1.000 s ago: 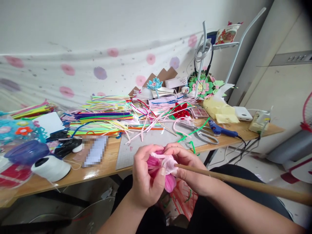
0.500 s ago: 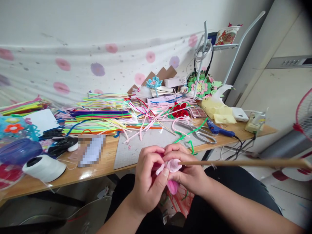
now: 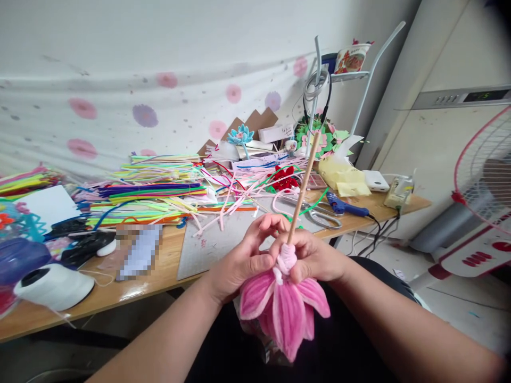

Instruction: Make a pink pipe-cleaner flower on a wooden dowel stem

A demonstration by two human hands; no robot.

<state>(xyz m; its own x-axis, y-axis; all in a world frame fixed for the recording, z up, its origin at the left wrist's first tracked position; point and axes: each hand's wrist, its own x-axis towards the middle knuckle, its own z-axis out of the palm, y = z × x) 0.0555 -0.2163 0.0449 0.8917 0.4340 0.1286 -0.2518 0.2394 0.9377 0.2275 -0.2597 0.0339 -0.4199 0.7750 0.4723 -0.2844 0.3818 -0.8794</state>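
A pink pipe-cleaner flower [image 3: 291,319] hangs upside down above my lap, its petals spread downward. Pale pink pipe cleaner [image 3: 287,259] is wound around its base, and a wooden stick [image 3: 305,186] rises from there, leaning slightly right. My left hand [image 3: 251,260] grips the base from the left, thumb near the wound part. On the other side my right hand [image 3: 313,258] pinches the same base, its thumb against the wrapping. Some fingers of both hands are hidden behind the flower.
Bundles of coloured pipe cleaners [image 3: 155,191] cover the table's back. A grey cutting mat [image 3: 195,250], scissors [image 3: 321,217] and a blue glue gun [image 3: 347,206] lie ahead. A white thread cone [image 3: 54,282] lies at left; a fan [image 3: 485,175] stands at right.
The stick has swung from pointing right to pointing up and away. The flower's petals, mostly hidden before, now show fully below my hands. The view has shifted slightly right.
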